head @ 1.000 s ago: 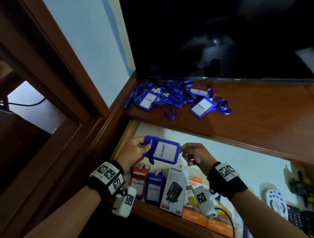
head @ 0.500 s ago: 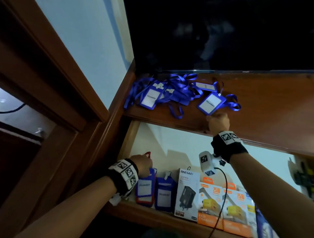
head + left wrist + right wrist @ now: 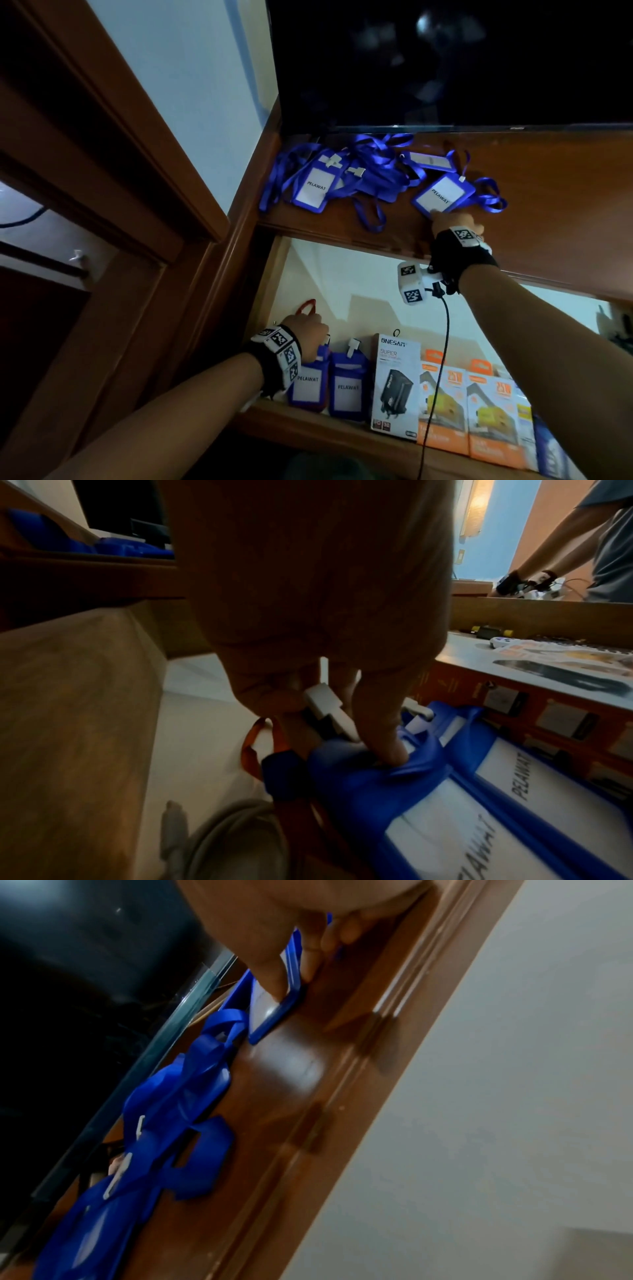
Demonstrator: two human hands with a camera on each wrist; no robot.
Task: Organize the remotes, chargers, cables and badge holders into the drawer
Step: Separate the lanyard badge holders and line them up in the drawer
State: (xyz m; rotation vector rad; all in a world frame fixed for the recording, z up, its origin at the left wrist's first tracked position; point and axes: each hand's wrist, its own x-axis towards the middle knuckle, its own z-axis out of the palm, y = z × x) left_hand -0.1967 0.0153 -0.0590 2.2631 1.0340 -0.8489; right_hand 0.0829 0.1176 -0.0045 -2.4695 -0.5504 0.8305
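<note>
My left hand [image 3: 306, 337] is down in the open drawer [image 3: 342, 274] at its front left corner. There its fingers [image 3: 394, 750] pinch the top of a blue badge holder [image 3: 306, 387] by its white clip [image 3: 323, 704]. That holder stands upright beside a second blue one [image 3: 347, 387]. My right hand [image 3: 452, 224] is up on the wooden shelf [image 3: 548, 205]. Its thumb [image 3: 270, 980] lies on the face of another blue badge holder [image 3: 442, 193] and its fingers curl at the edge. More blue holders and lanyards [image 3: 342, 171] lie tangled to the left.
Charger boxes stand along the drawer front: a white-and-black one [image 3: 395, 383] and orange ones [image 3: 445, 411]. A red loop [image 3: 308, 306] shows behind my left hand. A dark TV screen [image 3: 445, 61] rises behind the shelf. Remotes [image 3: 507, 642] lie at the drawer's far right.
My left hand carried the blue badge holder down into the drawer's front left corner. My right hand let go of it, rose to the shelf and took hold of another blue holder.
</note>
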